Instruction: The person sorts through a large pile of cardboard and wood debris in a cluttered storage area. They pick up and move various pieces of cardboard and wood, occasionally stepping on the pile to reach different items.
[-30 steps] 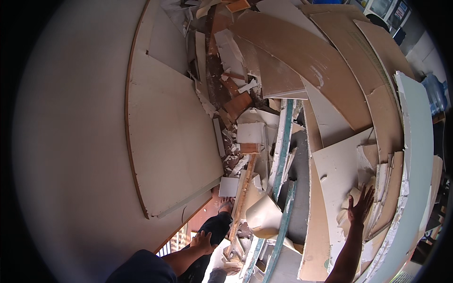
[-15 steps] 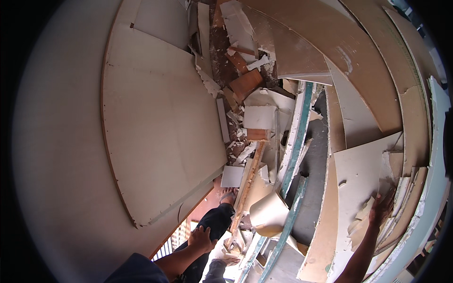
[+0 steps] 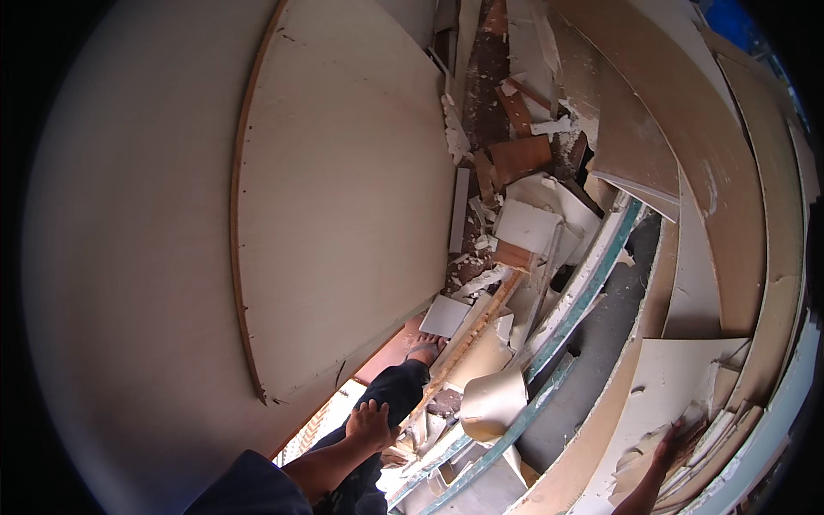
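My left hand (image 3: pixel 369 427) rests on the knee of my dark trousers (image 3: pixel 396 390), its fingers apart and holding nothing. At the lower right, my right hand (image 3: pixel 674 445) lies with fingers stretched out against broken board pieces (image 3: pixel 704 455), which are stacked near the edge. Its fingertips are dim and partly blurred. Beside it lies a pale plasterboard sheet (image 3: pixel 665 378) with a torn edge. My foot (image 3: pixel 427 347), in a sandal, stands next to a small white board piece (image 3: pixel 445 316).
A large pale panel (image 3: pixel 352 189) with a brown edge leans at the left. Debris, a brown wood block (image 3: pixel 521 158) and a curled cream sheet (image 3: pixel 493 402) lie mid-view. Long green-edged strips (image 3: pixel 592 279) cross beside a dark grey surface (image 3: pixel 592 360). Large brown boards (image 3: pixel 717 172) overlap at the right.
My view has turned, so the panel and debris sit farther right and the right-hand boards lower. My left hand stays on my knee; my right hand stays by the broken board pieces.
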The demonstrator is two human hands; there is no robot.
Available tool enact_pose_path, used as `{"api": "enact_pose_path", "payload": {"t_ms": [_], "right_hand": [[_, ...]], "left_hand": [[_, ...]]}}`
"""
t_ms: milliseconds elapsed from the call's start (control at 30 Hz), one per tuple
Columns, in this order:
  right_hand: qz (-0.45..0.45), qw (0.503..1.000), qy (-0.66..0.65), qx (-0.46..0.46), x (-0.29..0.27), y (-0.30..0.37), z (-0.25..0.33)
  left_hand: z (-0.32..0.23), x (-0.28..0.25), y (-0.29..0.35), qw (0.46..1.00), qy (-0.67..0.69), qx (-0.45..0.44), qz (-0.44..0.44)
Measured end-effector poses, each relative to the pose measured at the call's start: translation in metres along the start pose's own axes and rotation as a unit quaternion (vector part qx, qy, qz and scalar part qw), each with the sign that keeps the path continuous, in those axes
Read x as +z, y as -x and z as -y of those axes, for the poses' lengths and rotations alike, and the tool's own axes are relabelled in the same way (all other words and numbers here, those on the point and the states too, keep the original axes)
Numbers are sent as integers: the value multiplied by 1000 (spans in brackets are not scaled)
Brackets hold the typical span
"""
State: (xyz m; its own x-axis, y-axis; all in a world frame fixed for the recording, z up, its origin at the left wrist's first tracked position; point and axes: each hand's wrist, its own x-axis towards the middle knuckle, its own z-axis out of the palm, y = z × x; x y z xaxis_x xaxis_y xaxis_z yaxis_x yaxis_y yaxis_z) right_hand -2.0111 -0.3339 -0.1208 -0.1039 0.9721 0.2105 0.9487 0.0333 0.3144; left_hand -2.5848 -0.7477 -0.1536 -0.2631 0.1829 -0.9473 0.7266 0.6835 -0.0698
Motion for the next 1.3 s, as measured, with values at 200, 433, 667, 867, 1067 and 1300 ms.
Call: {"api": "enact_pose_path", "payload": {"t_ms": [200,433,667,867,1067,1300], "right_hand": [[58,998,-21,9,-5,-2,-5],[150,975,-148,77,-9,-15,-28],[27,977,-212,24,-61,86,95],[325,837,-440,-22,-188,292,225],[275,740,-562,-249,-302,314,364],[226,712,-597,-291,-420,237,512]], "left_hand": [[12,13,-1,1000,16,2,-22],[25,28,3,1000,17,12,-8],[55,67,19,990,52,63,-112],[76,57,43,911,354,-39,-207],[140,86,90,913,376,15,-157],[235,110,201,873,458,120,-117]]}}
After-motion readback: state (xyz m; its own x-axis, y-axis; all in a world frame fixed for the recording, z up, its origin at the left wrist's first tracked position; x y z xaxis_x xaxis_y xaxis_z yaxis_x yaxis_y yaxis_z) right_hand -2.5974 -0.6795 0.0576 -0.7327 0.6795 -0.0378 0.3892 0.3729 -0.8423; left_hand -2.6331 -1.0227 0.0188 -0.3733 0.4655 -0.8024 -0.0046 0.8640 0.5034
